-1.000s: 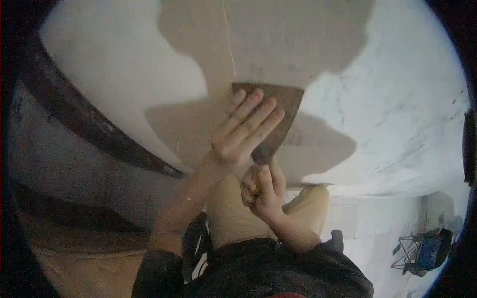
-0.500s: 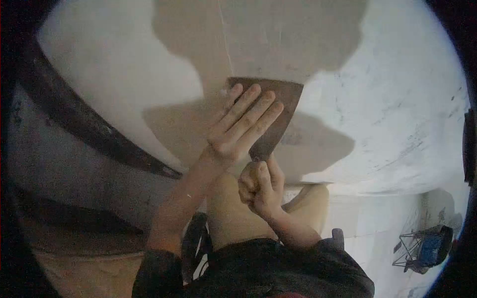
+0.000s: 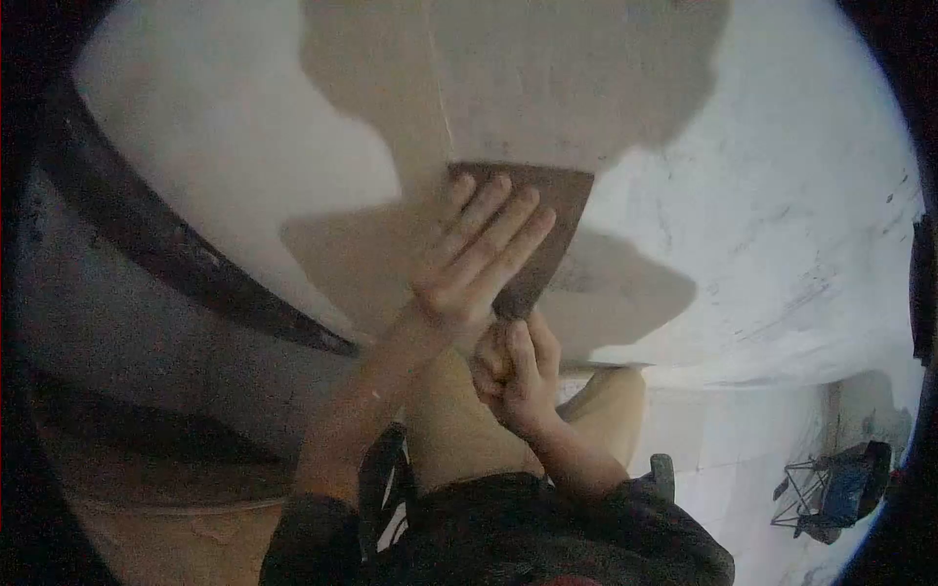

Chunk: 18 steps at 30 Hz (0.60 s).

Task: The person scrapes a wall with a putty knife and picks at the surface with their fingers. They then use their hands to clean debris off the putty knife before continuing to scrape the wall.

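A putty knife with a wide, dark blade lies against the pale wall surface in the middle of the head view. Its blade flares away from me to a straight edge. My left hand rests flat on the blade, its fingers stretched out and a little apart. Below the narrow end, my right hand is closed around the handle, which the fingers mostly hide. A thin, light line runs up the wall from near the blade's left corner.
Shadows of my head and arms fall across the wall. A dark curved band crosses the left side. My knees are close under the wall. At the lower right stands a blue and black folding chair on the pale floor.
The putty knife's blade has slid slightly down the wall toward me, and both hands have shifted down with it. Their hold looks the same.
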### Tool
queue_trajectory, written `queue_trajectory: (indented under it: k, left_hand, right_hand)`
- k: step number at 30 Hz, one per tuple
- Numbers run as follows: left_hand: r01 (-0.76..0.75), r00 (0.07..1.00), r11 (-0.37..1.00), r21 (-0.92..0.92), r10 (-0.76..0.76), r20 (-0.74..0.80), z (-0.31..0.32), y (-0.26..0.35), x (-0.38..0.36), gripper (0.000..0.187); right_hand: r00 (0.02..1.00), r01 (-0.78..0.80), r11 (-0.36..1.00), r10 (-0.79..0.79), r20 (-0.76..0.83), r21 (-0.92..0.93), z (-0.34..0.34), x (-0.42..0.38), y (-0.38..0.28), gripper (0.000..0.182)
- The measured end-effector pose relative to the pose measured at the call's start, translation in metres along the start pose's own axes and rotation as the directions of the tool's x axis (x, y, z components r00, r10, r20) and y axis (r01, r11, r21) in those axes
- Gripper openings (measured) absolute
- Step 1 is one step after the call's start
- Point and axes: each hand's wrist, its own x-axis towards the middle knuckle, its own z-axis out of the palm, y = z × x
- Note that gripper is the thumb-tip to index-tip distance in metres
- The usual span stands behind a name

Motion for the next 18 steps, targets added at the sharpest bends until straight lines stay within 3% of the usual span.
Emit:
queue_trajectory:
  k: [3,7,11,15,18]
  left_hand:
    - [0.008,0.999,1.000,0.005,-0.008,0.052,-0.014,-0.003,0.021,0.031]
    - [-0.006,0.999,1.000,0.001,0.006,0.035,-0.008,-0.003,0.005,0.031]
    - [-0.016,1.000,0.999,0.031,0.017,-0.015,0.001,-0.002,0.000,0.030]
    - [-0.048,0.997,0.998,0.038,0.046,0.059,-0.010,-0.005,0.008,0.028]
    - [-0.018,1.000,1.000,-0.002,0.018,-0.011,0.000,0.000,0.002,0.029]
  right_hand:
    - [0.999,0.015,0.990,-0.019,0.029,0.138,0.017,0.003,-0.012,0.044]
    - [0.999,-0.035,0.995,0.035,0.002,0.092,0.008,-0.005,-0.005,0.047]
    - [0.992,0.120,0.991,-0.118,0.038,-0.061,0.003,0.003,0.004,0.041]
    - [0.999,0.050,0.999,-0.050,-0.005,-0.015,0.012,-0.003,-0.003,0.041]
    - [0.998,0.050,0.998,-0.051,-0.029,-0.038,0.006,-0.004,0.003,0.042]
